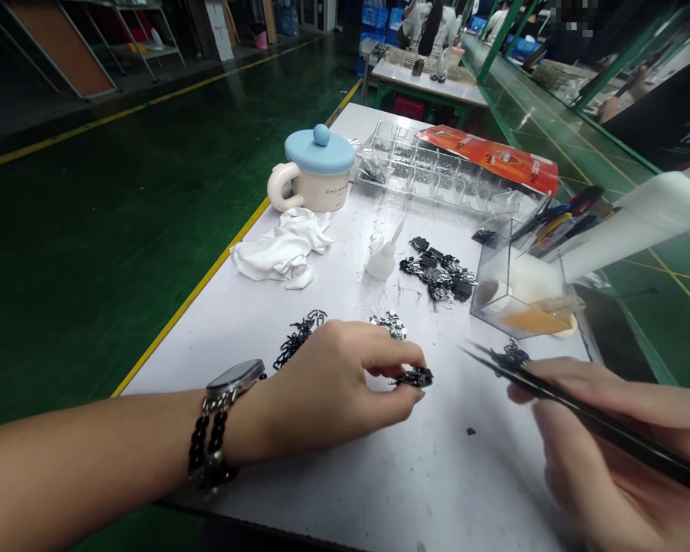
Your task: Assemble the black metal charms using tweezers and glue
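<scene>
Pinching black tweezers point(638, 448) between thumb and fingers, the right hand point(621, 471) is aiming their thin tips toward the left hand point(339, 383), the points standing clear of what it is holding; the left hand, a watch point(235, 377) and a black beaded bracelet point(215, 445) circling its wrist, is gripping a small black part point(417, 377) between thumb and fingertips over the white counter point(379, 491). Past the left hand, a heap of black curved pieces point(299, 339) and a heap of silvery bits point(393, 323) are lying near each other, while a dark cluster point(513, 354) is sitting just behind the tweezers. Farther back, a white cloth point(284, 249), a white dropper bottle point(382, 262), a pile of black parts point(440, 274) and a clear box point(494, 287) of tools are spreading from left to right. Beyond these, a mug point(325, 192) with a blue lid point(320, 153) is standing left of a clear compartment tray point(401, 184), an orange-red packet point(494, 159) is lying across the tray's far side, and a person point(445, 31) is showing at another counter point(419, 80)
</scene>
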Motion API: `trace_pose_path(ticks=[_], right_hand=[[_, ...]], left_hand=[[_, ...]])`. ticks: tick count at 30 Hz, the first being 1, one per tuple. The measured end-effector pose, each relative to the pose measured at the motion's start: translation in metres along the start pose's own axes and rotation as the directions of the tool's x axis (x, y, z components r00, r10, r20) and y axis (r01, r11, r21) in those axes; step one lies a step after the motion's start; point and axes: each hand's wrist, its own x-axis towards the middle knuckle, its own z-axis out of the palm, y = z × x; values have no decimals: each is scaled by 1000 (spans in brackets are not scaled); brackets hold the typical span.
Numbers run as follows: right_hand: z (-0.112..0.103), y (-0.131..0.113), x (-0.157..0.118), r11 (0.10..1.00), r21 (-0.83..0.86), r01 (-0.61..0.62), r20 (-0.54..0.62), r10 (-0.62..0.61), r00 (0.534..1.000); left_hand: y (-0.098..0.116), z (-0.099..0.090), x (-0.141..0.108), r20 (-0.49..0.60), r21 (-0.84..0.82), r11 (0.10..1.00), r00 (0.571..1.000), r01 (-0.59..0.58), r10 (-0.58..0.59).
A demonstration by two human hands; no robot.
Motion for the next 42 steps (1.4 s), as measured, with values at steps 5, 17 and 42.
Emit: trace_pose_path(ticks=[5,17,42], right_hand=[[6,43,17,828,-318,462,467,-288,836],[5,12,13,930,-160,332,424,-238,874],[23,2,5,990,-48,132,402,-102,910]], left_hand=[[1,-6,9,268,-461,762,890,456,-370],[2,1,13,429,-659,421,772,623,-469],[1,12,10,542,-677,226,682,700,-491]])
